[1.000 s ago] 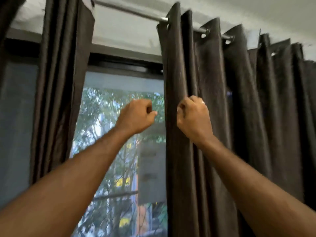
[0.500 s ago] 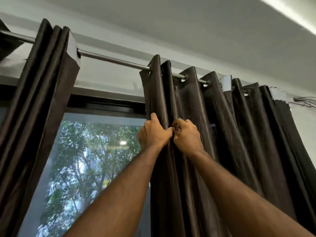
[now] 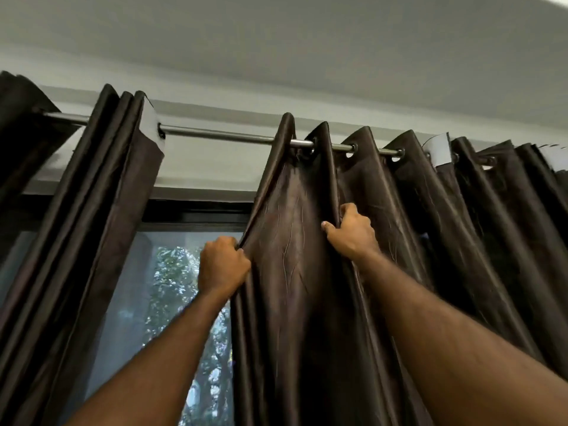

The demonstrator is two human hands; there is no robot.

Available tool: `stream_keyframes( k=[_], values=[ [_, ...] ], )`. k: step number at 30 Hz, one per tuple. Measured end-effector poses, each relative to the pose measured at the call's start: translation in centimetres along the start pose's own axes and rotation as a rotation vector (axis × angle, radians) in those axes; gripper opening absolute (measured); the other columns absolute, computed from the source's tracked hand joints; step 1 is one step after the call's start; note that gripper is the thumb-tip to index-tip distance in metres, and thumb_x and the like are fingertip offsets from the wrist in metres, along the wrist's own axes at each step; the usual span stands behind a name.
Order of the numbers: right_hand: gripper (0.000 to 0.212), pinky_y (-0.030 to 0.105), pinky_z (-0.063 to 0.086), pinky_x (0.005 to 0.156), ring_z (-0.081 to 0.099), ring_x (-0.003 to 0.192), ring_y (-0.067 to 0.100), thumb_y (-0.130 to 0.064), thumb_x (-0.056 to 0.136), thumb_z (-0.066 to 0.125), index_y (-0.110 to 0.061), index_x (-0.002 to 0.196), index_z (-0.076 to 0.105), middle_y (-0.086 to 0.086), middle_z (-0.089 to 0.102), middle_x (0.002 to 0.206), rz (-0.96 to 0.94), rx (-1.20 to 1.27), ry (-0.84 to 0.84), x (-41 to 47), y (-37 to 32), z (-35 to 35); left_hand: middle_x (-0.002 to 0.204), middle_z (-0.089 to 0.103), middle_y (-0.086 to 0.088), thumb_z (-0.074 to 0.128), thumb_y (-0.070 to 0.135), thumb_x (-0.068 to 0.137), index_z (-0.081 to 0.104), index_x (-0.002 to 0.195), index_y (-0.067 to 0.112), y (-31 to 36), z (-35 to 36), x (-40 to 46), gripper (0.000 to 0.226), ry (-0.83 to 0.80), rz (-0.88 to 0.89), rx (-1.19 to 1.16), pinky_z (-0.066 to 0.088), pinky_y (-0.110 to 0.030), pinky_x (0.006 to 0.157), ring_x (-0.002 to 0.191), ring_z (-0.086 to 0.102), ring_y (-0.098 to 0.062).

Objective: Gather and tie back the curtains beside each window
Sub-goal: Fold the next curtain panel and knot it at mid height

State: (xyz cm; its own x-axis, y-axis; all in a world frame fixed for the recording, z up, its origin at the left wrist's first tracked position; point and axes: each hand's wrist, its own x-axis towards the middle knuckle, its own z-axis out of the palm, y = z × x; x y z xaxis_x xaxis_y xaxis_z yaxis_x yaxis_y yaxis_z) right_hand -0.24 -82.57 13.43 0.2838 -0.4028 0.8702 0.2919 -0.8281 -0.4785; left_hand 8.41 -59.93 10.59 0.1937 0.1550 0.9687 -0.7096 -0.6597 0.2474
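A dark brown eyelet curtain [image 3: 289,272] hangs in folds from a metal rod [image 3: 221,136] on the right side of the window. My left hand [image 3: 222,265] grips its leading edge, pulled out to the left. My right hand [image 3: 352,233] grips the second fold, higher up. The panel between my hands is spread flat. Another dark brown curtain [image 3: 101,210] hangs bunched at the left of the window.
The window glass [image 3: 172,290] shows trees outside between the two curtains. A dark window frame [image 3: 196,215] runs under the wall. More curtain folds [image 3: 491,226] fill the right side. The ceiling is close above the rod.
My hands were together on the curtain edge; they have moved apart, the left one drawing the edge leftward and spreading the fold. The view has tilted further up.
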Motion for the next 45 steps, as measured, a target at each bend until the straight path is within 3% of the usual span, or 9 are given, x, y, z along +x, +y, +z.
stream_keyframes(
  k=[8, 14, 20, 23, 26, 29, 35, 39, 45],
  values=[
    [0.033, 0.038, 0.049, 0.085, 0.064, 0.109, 0.035, -0.024, 0.104, 0.047, -0.019, 0.135, 0.057, 0.012, 0.069, 0.117, -0.138, 0.090, 0.156, -0.6, 0.4, 2.7, 0.055, 0.056, -0.015, 0.069, 0.011, 0.082, 0.053, 0.054, 0.005, -3.0, -2.3, 0.1, 0.033, 0.099, 0.021, -0.037, 0.039, -0.035, 0.057, 0.056, 0.056, -0.032],
    [0.036, 0.032, 0.047, 0.104, 0.062, 0.121, 0.032, -0.015, 0.097, 0.056, -0.016, 0.131, 0.068, 0.014, 0.070, 0.128, -0.347, 0.365, -0.161, -0.7, -6.4, 6.5, 0.064, 0.068, -0.002, 0.060, 0.032, 0.074, 0.070, 0.075, 0.011, 2.1, 0.2, -0.2, 0.023, 0.046, 0.134, -0.168, 0.052, -0.040, 0.064, 0.065, 0.067, -0.022],
    [0.037, 0.034, 0.047, 0.109, 0.062, 0.120, 0.028, -0.014, 0.099, 0.056, -0.016, 0.135, 0.066, 0.011, 0.074, 0.117, -0.449, 0.328, -0.314, 1.9, -6.2, 5.5, 0.059, 0.056, -0.008, 0.053, 0.034, 0.091, 0.059, 0.066, 0.008, 5.9, 1.2, -0.4, 0.036, 0.092, 0.076, -0.184, 0.039, -0.045, 0.058, 0.067, 0.055, -0.036],
    [0.042, 0.026, 0.056, 0.070, 0.063, 0.079, 0.017, -0.015, 0.101, 0.057, -0.016, 0.143, 0.059, 0.003, 0.071, 0.089, -0.417, 0.444, -0.371, 2.1, -4.4, 3.9, 0.059, 0.052, -0.008, 0.050, 0.037, 0.100, 0.046, 0.056, 0.016, 7.0, 2.0, -0.6, 0.049, 0.109, 0.038, -0.139, 0.032, -0.037, 0.060, 0.071, 0.055, -0.037],
    [0.040, 0.020, 0.038, 0.040, 0.050, 0.055, 0.015, -0.008, 0.104, 0.046, -0.019, 0.140, 0.061, 0.004, 0.060, 0.070, -0.313, 0.548, -0.531, 1.4, -2.7, 1.7, 0.070, 0.062, -0.012, 0.042, 0.056, 0.086, 0.053, 0.061, 0.018, 8.4, 3.0, -1.5, 0.046, 0.038, 0.073, -0.043, 0.037, -0.035, 0.061, 0.077, 0.061, -0.037],
    [0.039, 0.027, 0.044, 0.049, 0.060, 0.072, 0.020, -0.006, 0.099, 0.047, -0.021, 0.128, 0.069, 0.008, 0.070, 0.091, -0.257, 0.562, -0.469, 1.0, -0.7, 0.3, 0.076, 0.066, -0.007, 0.050, 0.064, 0.071, 0.063, 0.074, 0.019, 9.5, 4.2, -2.2, 0.047, -0.010, 0.067, 0.010, 0.054, -0.038, 0.064, 0.077, 0.064, -0.032],
    [0.034, 0.048, 0.047, 0.096, 0.054, 0.121, 0.028, -0.039, 0.092, 0.065, -0.021, 0.121, 0.061, 0.007, 0.059, 0.126, -0.194, -0.068, 0.359, 2.8, 5.9, -2.1, 0.077, 0.061, -0.010, 0.060, 0.022, 0.078, 0.061, 0.079, 0.011, 9.5, 5.4, -2.4, 0.011, 0.032, 0.017, 0.070, 0.058, -0.043, 0.068, 0.075, 0.062, -0.033],
    [0.069, 0.057, 0.036, 0.107, 0.046, 0.135, 0.030, -0.059, 0.089, 0.066, -0.018, 0.141, 0.047, 0.009, 0.054, 0.140, 0.030, -0.106, 0.163, 4.1, 9.6, -3.3, 0.072, 0.062, -0.009, 0.067, 0.028, 0.087, 0.064, 0.082, 0.008, 8.2, 5.6, -2.2, 0.021, 0.096, 0.009, 0.040, 0.052, -0.039, 0.066, 0.071, 0.060, -0.029],
    [0.035, 0.044, 0.053, 0.101, 0.061, 0.118, 0.032, -0.018, 0.099, 0.059, -0.017, 0.135, 0.062, 0.011, 0.065, 0.129, 0.022, 0.129, 0.054, 3.2, 9.3, -1.1, 0.061, 0.055, -0.013, 0.064, 0.021, 0.086, 0.052, 0.064, 0.006, 7.3, 5.3, -2.0, 0.029, 0.146, 0.036, -0.007, 0.045, -0.035, 0.056, 0.065, 0.058, -0.035]
  ],
)
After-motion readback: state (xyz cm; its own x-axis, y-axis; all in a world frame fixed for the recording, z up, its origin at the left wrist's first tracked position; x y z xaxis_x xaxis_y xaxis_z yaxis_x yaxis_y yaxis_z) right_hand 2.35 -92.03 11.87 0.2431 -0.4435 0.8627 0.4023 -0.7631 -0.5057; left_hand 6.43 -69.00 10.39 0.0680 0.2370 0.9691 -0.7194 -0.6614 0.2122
